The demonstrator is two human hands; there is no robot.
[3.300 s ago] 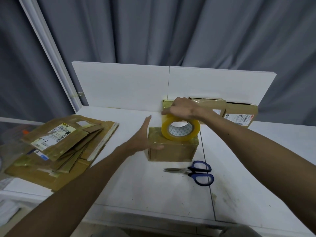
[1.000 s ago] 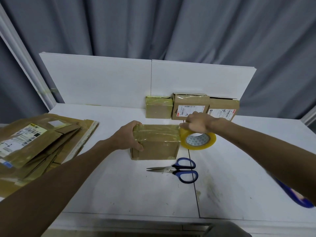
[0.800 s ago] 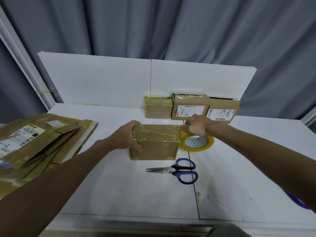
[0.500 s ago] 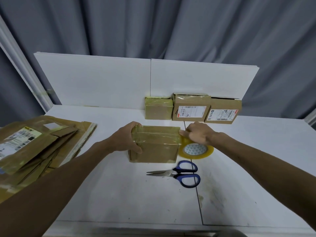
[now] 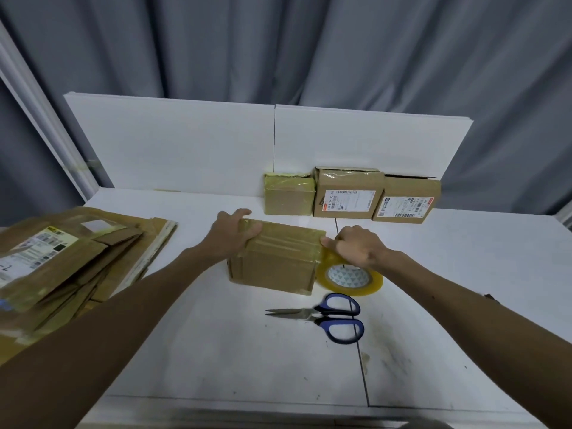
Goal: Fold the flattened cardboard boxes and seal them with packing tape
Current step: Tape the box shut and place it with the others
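A small folded cardboard box [image 5: 274, 266] with shiny tape across its top stands in the middle of the white table [image 5: 216, 351]. My left hand [image 5: 232, 235] grips the box's top left corner. My right hand [image 5: 356, 247] is at the box's right edge, fingers closed on the top of a yellowish tape roll [image 5: 351, 277] that leans against the box's right side. A strip of tape runs from the roll onto the box. A stack of flattened cardboard boxes [image 5: 65, 267] lies at the left.
Blue-handled scissors [image 5: 328, 315] lie shut just in front of the box and roll. Three sealed boxes [image 5: 346, 193] stand in a row against the white back panel [image 5: 185, 144]. Grey curtains hang behind.
The tape roll came off the box top and down its right side to the table. My left hand shifted from the box's side to its top left corner.
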